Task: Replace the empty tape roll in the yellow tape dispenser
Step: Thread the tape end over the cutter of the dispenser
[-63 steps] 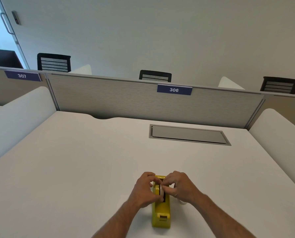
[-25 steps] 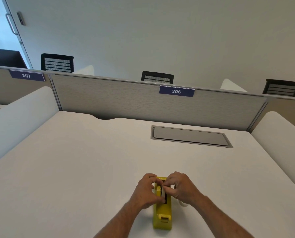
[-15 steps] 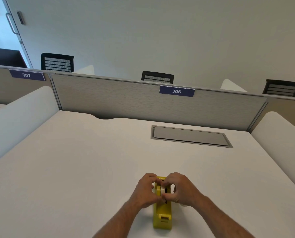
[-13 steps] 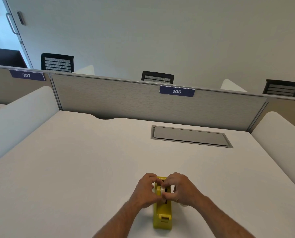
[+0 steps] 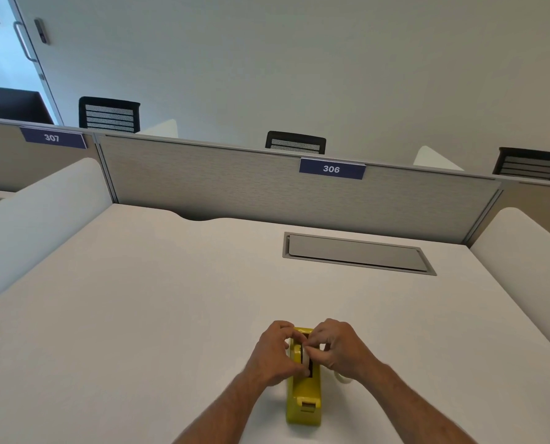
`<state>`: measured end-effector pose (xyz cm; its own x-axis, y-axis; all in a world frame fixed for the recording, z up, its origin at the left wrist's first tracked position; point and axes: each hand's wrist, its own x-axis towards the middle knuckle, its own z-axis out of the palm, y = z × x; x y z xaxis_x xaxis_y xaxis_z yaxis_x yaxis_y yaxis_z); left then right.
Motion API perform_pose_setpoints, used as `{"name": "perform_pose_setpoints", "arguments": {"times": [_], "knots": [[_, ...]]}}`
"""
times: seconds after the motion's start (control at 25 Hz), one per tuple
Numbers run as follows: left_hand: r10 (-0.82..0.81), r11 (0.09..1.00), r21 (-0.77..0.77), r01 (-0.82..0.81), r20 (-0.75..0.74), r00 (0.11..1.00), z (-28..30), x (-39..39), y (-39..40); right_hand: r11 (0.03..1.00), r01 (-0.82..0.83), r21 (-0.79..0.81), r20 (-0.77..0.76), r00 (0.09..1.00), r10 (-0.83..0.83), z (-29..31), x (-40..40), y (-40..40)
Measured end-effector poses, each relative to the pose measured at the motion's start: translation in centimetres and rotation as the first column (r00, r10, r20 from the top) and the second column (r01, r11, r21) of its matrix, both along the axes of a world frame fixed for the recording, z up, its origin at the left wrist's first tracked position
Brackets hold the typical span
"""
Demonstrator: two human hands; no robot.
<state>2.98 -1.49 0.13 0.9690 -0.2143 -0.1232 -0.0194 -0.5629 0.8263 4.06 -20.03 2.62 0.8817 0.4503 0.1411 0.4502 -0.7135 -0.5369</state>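
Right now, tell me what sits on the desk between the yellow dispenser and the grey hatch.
Nothing: in the head view, bare white desk runs from the yellow tape dispenser to the grey hatch.

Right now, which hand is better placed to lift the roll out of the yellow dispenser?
Probably the right hand: its fingertips pinch the roll from above, while the left hand braces the yellow dispenser.

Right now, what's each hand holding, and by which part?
Both pinch a pale tape roll by its edge, in the slot of the yellow dispenser: left hand on its left side, right hand on its right.
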Motion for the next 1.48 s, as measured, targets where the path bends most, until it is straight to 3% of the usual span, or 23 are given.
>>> {"name": "perform_pose_setpoints", "arguments": {"times": [0.52, 0.92, 1.48], "knots": [[-0.005, 1.000, 0.000, 0.005, 0.023, 1.000, 0.18, -0.06, 0.00, 0.997, -0.019, -0.070, -0.030, 0.999, 0.017, 0.11, 0.22, -0.15], [0.000, 1.000, 0.006, -0.001, 0.026, 1.000, 0.14, -0.14, -0.09, 0.999, 0.022, 0.037, -0.021, 1.000, -0.021, -0.48, 0.20, -0.17], [-0.007, 1.000, 0.011, 0.007, 0.025, 1.000, 0.05, -0.09, -0.05, 1.000, 0.008, 0.010, -0.042, 0.999, -0.008, -0.07, 0.56, -0.31]]}}
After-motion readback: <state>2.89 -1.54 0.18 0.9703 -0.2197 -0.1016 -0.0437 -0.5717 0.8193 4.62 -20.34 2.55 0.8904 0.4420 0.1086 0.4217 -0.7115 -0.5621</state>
